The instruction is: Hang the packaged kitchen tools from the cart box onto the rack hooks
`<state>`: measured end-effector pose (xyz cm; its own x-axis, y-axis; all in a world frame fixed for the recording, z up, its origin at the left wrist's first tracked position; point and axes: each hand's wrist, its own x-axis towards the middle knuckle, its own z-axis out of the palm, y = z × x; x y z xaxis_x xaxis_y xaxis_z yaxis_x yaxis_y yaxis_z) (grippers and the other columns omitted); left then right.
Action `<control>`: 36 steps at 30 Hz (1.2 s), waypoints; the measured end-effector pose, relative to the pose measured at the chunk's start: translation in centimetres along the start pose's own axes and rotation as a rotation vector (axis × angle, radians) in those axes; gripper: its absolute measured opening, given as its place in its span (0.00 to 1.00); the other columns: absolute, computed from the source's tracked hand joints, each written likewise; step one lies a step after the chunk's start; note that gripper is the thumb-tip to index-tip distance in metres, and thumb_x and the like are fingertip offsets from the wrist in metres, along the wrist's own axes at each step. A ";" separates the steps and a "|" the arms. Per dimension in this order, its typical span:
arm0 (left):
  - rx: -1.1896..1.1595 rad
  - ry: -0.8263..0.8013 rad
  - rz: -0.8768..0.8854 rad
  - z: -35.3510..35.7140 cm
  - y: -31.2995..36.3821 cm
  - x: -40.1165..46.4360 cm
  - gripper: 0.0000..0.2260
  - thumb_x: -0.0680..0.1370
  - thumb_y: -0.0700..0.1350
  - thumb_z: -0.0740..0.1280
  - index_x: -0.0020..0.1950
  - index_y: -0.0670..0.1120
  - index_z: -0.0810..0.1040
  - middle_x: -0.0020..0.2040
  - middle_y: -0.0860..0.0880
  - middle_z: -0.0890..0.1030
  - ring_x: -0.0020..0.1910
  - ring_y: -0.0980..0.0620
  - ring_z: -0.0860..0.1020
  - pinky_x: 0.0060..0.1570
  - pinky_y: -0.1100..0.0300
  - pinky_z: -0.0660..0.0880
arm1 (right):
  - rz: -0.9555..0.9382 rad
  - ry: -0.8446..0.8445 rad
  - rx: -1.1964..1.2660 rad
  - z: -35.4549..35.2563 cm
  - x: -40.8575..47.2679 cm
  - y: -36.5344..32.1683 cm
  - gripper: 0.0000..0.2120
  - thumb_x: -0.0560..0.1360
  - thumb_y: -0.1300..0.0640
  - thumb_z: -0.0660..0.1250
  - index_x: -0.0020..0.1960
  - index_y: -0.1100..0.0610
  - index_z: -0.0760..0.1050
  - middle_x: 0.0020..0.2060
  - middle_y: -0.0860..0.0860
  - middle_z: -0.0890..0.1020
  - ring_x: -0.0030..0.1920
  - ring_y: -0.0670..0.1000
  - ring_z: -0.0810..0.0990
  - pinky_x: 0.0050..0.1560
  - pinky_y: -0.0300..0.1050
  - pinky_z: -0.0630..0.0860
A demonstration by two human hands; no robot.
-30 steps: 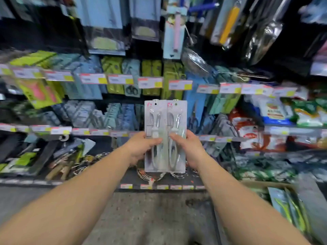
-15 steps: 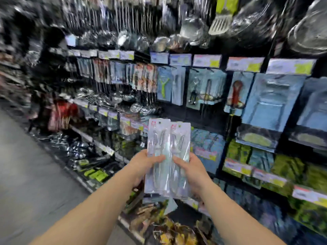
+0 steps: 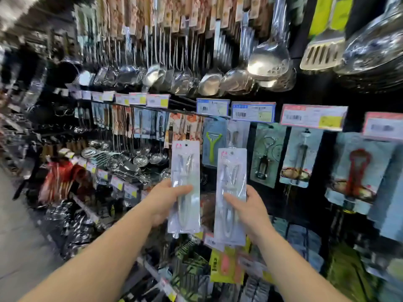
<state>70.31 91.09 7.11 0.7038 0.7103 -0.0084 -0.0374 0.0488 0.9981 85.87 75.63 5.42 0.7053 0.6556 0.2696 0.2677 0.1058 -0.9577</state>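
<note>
The left hand [image 3: 168, 199] grips one clear blister pack [image 3: 185, 186] at mid-height, thumb across its front. The right hand [image 3: 248, 205] grips a second blister pack [image 3: 231, 197] the same way. Both packs stand upright, side by side with a narrow gap between them, in front of the rack [image 3: 309, 94]. Each appears to contain a pale-handled tool; glare on the plastic prevents a firmer identification.

Directly behind the packs hang a carded green peeler [image 3: 213, 144] and, just beside it to the right, another clear pack [image 3: 236, 134]. Blue price labels [image 3: 253, 111] sit above these. Further right hang a corkscrew card [image 3: 265, 158] and a red-handled opener card [image 3: 358, 171]. A row of steel ladles [image 3: 218, 81] hangs overhead, with a slotted turner [image 3: 321, 52] at upper right. Lower shelves to the left carry strainers [image 3: 139, 160] and further price tags [image 3: 116, 182].
</note>
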 end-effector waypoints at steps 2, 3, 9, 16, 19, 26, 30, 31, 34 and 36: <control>0.023 -0.027 0.024 -0.2 0.8 2.5 0.20 0.76 0.46 0.74 0.65 0.43 0.75 0.56 0.46 0.84 0.48 0.51 0.82 0.37 0.61 0.75 | -0.007 0.006 -0.001 0.2 1.6 0.0 0.16 0.74 0.58 0.72 0.60 0.52 0.75 0.52 0.47 0.83 0.50 0.47 0.82 0.44 0.39 0.77; 0.024 -0.038 0.045 -0.3 1.3 3.6 0.18 0.76 0.45 0.73 0.64 0.43 0.75 0.55 0.46 0.84 0.48 0.50 0.83 0.38 0.60 0.76 | -0.018 0.011 -0.007 0.3 2.2 -0.1 0.15 0.74 0.58 0.73 0.59 0.52 0.75 0.51 0.47 0.83 0.50 0.47 0.83 0.43 0.38 0.77; 0.015 -0.166 0.125 -1.2 3.5 9.1 0.17 0.73 0.48 0.75 0.60 0.47 0.78 0.54 0.47 0.86 0.56 0.44 0.83 0.64 0.43 0.75 | -0.053 0.115 -0.048 1.5 5.3 -0.3 0.15 0.74 0.57 0.72 0.58 0.48 0.75 0.50 0.43 0.83 0.48 0.41 0.81 0.41 0.35 0.74; -0.009 -0.437 0.233 -3.6 5.4 12.2 0.17 0.78 0.41 0.70 0.66 0.43 0.75 0.58 0.46 0.85 0.57 0.47 0.83 0.61 0.49 0.77 | -0.097 0.282 -0.084 5.6 7.3 -1.1 0.18 0.73 0.57 0.73 0.62 0.51 0.75 0.52 0.45 0.83 0.50 0.43 0.82 0.43 0.35 0.75; -0.029 -0.516 0.268 -5.1 6.4 13.2 0.16 0.77 0.38 0.69 0.64 0.43 0.75 0.56 0.45 0.85 0.54 0.48 0.84 0.51 0.54 0.81 | -0.138 0.351 -0.079 7.1 7.8 -1.9 0.18 0.73 0.57 0.73 0.61 0.50 0.75 0.53 0.46 0.84 0.50 0.44 0.83 0.46 0.37 0.78; -0.054 -0.671 0.325 -6.2 7.5 14.1 0.10 0.78 0.36 0.67 0.57 0.46 0.77 0.54 0.46 0.85 0.52 0.48 0.84 0.52 0.52 0.82 | -0.230 0.463 -0.075 9.1 7.1 -3.3 0.17 0.73 0.56 0.73 0.61 0.49 0.75 0.52 0.42 0.83 0.49 0.40 0.83 0.46 0.37 0.77; -0.103 -0.723 0.312 -6.0 7.6 14.6 0.12 0.77 0.35 0.68 0.58 0.44 0.75 0.55 0.44 0.85 0.51 0.48 0.85 0.48 0.56 0.83 | -0.259 0.466 -0.100 9.5 7.2 -4.2 0.16 0.73 0.58 0.73 0.59 0.46 0.76 0.53 0.45 0.84 0.52 0.44 0.83 0.51 0.40 0.77; -0.118 -0.737 0.309 -5.9 7.7 14.8 0.13 0.75 0.35 0.68 0.59 0.44 0.75 0.55 0.44 0.85 0.51 0.49 0.85 0.48 0.56 0.83 | -0.267 0.461 -0.107 9.5 7.2 -4.5 0.17 0.73 0.58 0.73 0.59 0.46 0.76 0.53 0.45 0.84 0.52 0.45 0.83 0.52 0.41 0.77; -0.158 -0.767 0.300 -5.9 7.8 15.1 0.18 0.70 0.39 0.71 0.59 0.44 0.74 0.54 0.45 0.85 0.51 0.49 0.85 0.47 0.57 0.83 | -0.272 0.455 -0.128 9.4 7.6 -5.2 0.18 0.73 0.58 0.73 0.62 0.49 0.76 0.54 0.45 0.84 0.53 0.45 0.83 0.55 0.43 0.78; -0.171 -0.784 0.293 -5.8 7.9 15.3 0.21 0.67 0.40 0.72 0.59 0.44 0.74 0.51 0.47 0.87 0.51 0.50 0.85 0.46 0.58 0.83 | -0.264 0.453 -0.132 9.3 7.8 -5.5 0.19 0.74 0.57 0.73 0.63 0.49 0.76 0.54 0.45 0.84 0.54 0.45 0.83 0.57 0.46 0.78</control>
<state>76.70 106.39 14.46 0.9343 0.0224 0.3557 -0.3562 0.0889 0.9302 83.85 87.12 11.84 0.8074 0.2280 0.5441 0.5339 0.1098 -0.8384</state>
